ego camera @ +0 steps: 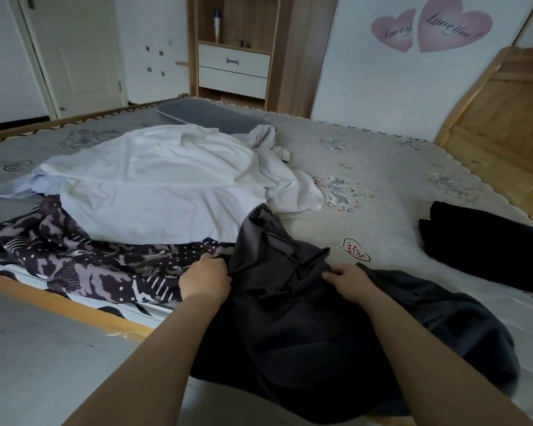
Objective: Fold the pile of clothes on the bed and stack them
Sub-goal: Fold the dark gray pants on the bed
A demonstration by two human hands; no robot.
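We look down over a wide bed (391,167) covered by a pale grey mat printed with butterflies and small red hearts, its edge scalloped. A wooden rail runs along the near side; pale floor (43,348) below it.

Left hand (205,279) grips the edge of a dark grey garment (305,318), fingers curled into the cloth. Right hand (350,279) pinches the same garment, thumb on top, fingers tucked in a fold. The garment lies crumpled at the near edge of the bed and hangs over it toward us.

Just left of it, a dark patterned cloth (83,256) with dots and blotches lies spread flat. On top of that and farther back, a heap of white clothes (154,182), rumpled, touching the grey garment's far tip. Right side, well apart from the heap: a black folded item (486,241).

Far end: a grey pillow (210,116) against the bed's edge. Behind it, a wooden shelf unit (234,47) with two white drawers and a bottle (217,24) on the shelf. White door (74,50) at left. Pink heart stickers (431,26) on the white wall; wooden headboard (502,118) at right.
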